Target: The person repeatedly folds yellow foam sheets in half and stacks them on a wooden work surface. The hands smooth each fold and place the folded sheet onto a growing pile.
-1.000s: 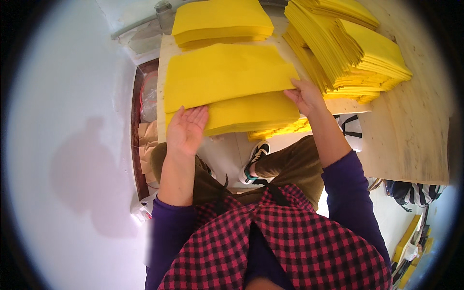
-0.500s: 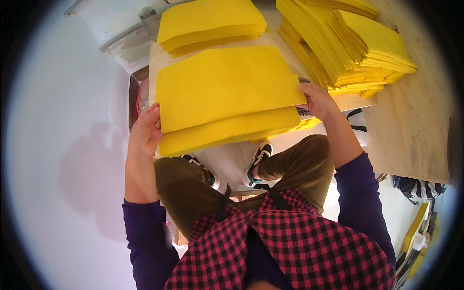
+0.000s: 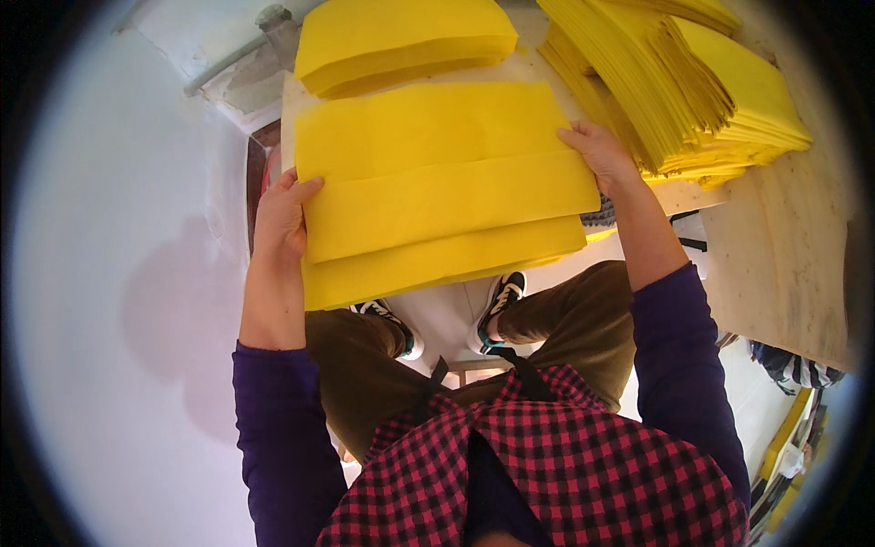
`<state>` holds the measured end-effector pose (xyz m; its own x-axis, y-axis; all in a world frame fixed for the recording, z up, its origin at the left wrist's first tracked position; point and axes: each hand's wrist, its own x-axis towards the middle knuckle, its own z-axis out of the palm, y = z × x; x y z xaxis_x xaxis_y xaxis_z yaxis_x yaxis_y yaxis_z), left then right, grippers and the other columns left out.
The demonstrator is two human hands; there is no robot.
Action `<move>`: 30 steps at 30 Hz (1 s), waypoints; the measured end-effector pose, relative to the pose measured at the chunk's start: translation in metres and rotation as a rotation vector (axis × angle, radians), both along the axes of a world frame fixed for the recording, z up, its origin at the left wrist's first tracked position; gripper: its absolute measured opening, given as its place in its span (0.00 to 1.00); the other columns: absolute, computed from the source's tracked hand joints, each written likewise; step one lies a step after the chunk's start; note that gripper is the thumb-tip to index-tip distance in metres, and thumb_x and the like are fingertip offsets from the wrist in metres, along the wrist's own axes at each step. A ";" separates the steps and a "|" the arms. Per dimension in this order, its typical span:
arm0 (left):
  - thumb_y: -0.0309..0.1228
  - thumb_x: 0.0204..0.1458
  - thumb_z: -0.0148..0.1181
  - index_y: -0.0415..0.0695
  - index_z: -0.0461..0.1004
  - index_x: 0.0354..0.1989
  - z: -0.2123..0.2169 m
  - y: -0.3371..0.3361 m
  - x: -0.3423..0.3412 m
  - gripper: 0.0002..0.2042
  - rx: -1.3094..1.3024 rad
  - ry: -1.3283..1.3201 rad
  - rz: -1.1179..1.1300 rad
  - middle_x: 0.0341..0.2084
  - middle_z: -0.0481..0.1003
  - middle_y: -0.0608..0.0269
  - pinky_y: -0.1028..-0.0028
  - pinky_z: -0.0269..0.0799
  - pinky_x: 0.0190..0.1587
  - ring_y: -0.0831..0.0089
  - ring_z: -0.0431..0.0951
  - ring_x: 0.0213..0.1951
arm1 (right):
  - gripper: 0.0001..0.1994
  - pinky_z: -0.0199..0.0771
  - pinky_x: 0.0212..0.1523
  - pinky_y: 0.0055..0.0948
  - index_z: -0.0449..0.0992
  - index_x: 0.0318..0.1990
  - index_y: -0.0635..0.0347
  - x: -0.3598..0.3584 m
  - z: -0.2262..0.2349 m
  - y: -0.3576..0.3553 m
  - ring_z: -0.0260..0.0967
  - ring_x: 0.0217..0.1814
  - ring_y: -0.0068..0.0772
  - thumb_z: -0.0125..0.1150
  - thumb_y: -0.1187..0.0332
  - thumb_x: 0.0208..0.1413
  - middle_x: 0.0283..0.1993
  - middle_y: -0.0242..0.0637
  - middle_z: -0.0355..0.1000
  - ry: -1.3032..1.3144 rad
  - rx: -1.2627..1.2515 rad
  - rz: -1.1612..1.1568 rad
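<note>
Apron: red-and-black checked apron [image 3: 547, 474] at the lower edge, worn over purple sleeves [image 3: 278, 428].
Legs: olive trousers [image 3: 365, 374] and dark shoes [image 3: 497, 305] with white soles, seen below the held stack.
Left hand: the left hand [image 3: 281, 219] grips the left end of the yellow sheet stack [image 3: 437, 191], thumb on top, fingers hidden beneath.
Right hand: the right hand [image 3: 602, 155] is closed on the right end of the same stack, fingers curled over the upper sheet.
Held stack: a thick pile of rectangular yellow sheets, stepped in layers, held level between both hands above the knees, its far edge over the white tabletop [image 3: 529, 68].
Second pile: a smaller yellow pile [image 3: 401, 41] lies on the tabletop just beyond the held stack.
Fanned pile: a tall, fanned heap of yellow sheets [image 3: 693, 82] lies to the right, on a plywood board [image 3: 793, 246].
Left surround: a pale wall [image 3: 109, 273] with a shadow.
</note>
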<state>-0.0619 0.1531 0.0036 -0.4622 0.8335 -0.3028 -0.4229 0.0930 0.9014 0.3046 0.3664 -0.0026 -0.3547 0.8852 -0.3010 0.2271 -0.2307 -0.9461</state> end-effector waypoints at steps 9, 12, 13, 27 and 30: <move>0.19 0.53 0.53 0.36 0.71 0.50 0.007 -0.032 -0.014 0.14 -0.078 0.115 -0.036 0.42 0.77 0.57 0.73 0.76 0.44 0.69 0.79 0.40 | 0.09 0.71 0.29 0.18 0.75 0.39 0.62 0.002 0.015 -0.007 0.70 0.28 0.17 0.60 0.65 0.58 0.32 0.29 0.73 -0.049 0.146 0.151; 0.23 0.55 0.54 0.38 0.72 0.47 0.002 -0.031 -0.028 0.12 -0.130 0.147 -0.116 0.39 0.78 0.61 0.76 0.76 0.41 0.73 0.79 0.39 | 0.09 0.70 0.28 0.17 0.75 0.38 0.60 -0.004 0.016 -0.004 0.68 0.27 0.16 0.60 0.64 0.58 0.30 0.27 0.72 -0.148 0.095 0.201; 0.25 0.55 0.56 0.39 0.73 0.46 0.000 -0.029 -0.033 0.11 -0.145 0.142 -0.128 0.38 0.78 0.62 0.77 0.75 0.39 0.75 0.79 0.37 | 0.09 0.68 0.27 0.17 0.75 0.37 0.60 -0.005 0.017 -0.002 0.67 0.27 0.15 0.60 0.64 0.58 0.29 0.26 0.72 -0.151 0.092 0.209; 0.27 0.55 0.59 0.38 0.73 0.46 -0.003 0.015 -0.067 0.11 -0.232 0.165 -0.255 0.38 0.79 0.61 0.76 0.77 0.40 0.74 0.81 0.37 | 0.07 0.49 0.16 0.15 0.76 0.36 0.54 -0.028 0.027 0.060 0.50 0.16 0.12 0.64 0.63 0.56 0.20 0.20 0.62 -0.230 0.032 0.337; 0.25 0.54 0.59 0.37 0.73 0.46 -0.008 0.011 -0.069 0.12 -0.260 0.320 -0.217 0.39 0.79 0.60 0.75 0.77 0.41 0.73 0.80 0.38 | 0.07 0.49 0.15 0.15 0.75 0.37 0.55 -0.032 0.023 0.058 0.49 0.15 0.12 0.64 0.65 0.56 0.19 0.20 0.63 -0.212 0.066 0.250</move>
